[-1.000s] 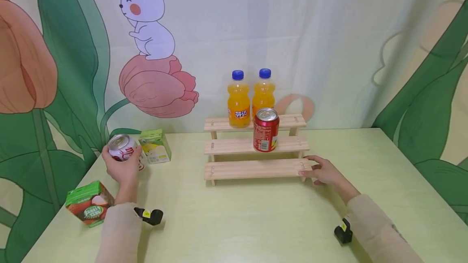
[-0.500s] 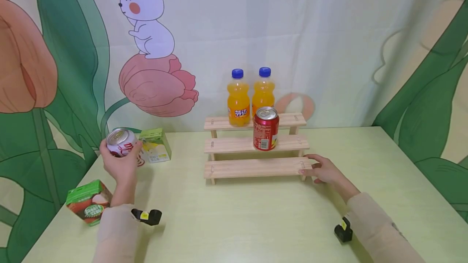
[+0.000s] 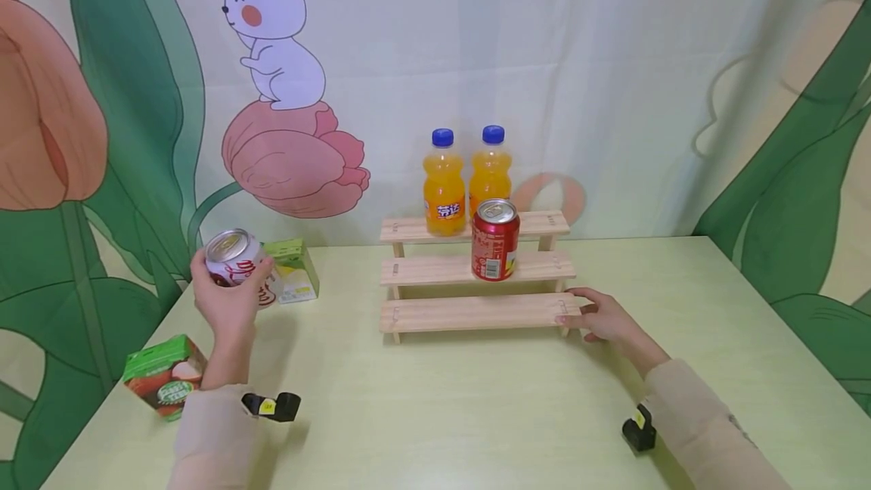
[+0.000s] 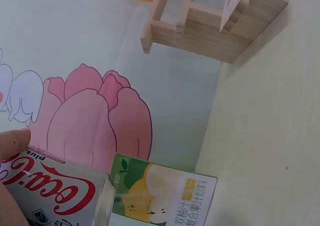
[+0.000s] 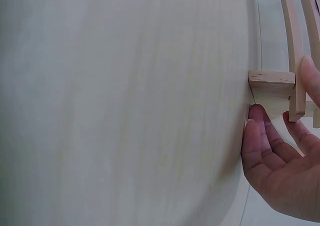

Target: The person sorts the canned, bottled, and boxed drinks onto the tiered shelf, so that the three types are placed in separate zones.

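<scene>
Watching from my remote station, I see the white can with red Coca-Cola script [image 3: 234, 257] at the left of the head frame, tilted, its silver top leaning toward the upper left. My left hand [image 3: 227, 310] grips it, thumb and fingers curled round its sides. Behind its lower end is a small green-and-yellow cardboard juice carton [image 3: 296, 278]; I cannot tell whether they touch. A green-topped carton with red fruit printing [image 3: 163, 378] sits lower left, beside my left forearm.

Right of centre stands a three-step rack of pale wood [image 3: 469, 314]. My right hand [image 3: 607, 317] pinches the right end of its lowest step, the lower fingers bent beneath in the right wrist view. On the middle step, right of its centre, a red metal drink can [image 3: 495, 242] stands upright. Two clear plastic bottles of orange drink with blue caps [image 3: 445, 195] stand side by side on the top step.

Under everything spreads a pale green tabletop [image 3: 435, 414]; a cloth backdrop printed with a white rabbit and flowers [image 3: 408, 59] fills the upper frame.
</scene>
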`<state>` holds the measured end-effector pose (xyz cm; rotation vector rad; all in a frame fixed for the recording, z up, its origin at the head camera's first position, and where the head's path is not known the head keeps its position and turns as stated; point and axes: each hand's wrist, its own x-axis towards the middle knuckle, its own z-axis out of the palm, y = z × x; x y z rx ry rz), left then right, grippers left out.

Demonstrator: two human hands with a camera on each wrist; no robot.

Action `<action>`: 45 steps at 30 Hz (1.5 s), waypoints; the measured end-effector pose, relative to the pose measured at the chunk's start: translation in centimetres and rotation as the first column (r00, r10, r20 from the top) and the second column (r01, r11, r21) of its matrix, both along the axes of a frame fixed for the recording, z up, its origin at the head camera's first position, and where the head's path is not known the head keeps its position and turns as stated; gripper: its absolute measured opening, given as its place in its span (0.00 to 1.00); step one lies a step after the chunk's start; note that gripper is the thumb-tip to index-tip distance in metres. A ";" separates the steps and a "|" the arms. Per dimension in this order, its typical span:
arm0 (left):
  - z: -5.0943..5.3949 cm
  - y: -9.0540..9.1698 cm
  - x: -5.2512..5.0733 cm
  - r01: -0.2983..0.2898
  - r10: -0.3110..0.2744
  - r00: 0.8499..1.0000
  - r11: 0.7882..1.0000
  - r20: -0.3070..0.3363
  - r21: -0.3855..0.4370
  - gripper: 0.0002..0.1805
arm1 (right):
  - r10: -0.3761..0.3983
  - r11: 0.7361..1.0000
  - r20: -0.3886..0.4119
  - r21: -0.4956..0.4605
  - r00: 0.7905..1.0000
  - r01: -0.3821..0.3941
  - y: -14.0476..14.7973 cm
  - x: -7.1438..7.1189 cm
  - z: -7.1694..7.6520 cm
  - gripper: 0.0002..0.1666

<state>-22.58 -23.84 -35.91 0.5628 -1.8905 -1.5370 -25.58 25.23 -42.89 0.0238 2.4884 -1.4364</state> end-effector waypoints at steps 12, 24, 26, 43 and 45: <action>1.5 0.8 0.7 0.105 -0.103 0.994 0.993 0.035 -0.051 0.42 | -0.002 1.000 0.002 0.006 1.000 0.002 0.0 0.0 0.1 0.43; 2.2 2.3 1.5 0.199 -0.196 0.980 0.976 0.043 -0.085 0.42 | 0.007 1.000 -0.003 0.002 1.000 -0.007 0.0 0.0 0.0 0.43; 2.3 2.5 1.7 0.215 -0.212 0.976 0.972 0.039 -0.091 0.42 | -0.001 1.000 0.000 0.003 1.000 0.001 0.0 0.0 0.0 0.43; 3.0 3.8 2.6 0.312 -0.305 0.949 0.942 0.073 -0.126 0.43 | 0.000 1.000 -0.003 0.020 1.000 0.000 0.0 0.1 -0.1 0.44; 3.0 3.9 2.7 0.320 -0.312 0.947 0.936 0.076 -0.144 0.43 | -0.001 1.000 -0.003 0.015 1.000 0.001 0.0 0.1 -0.1 0.44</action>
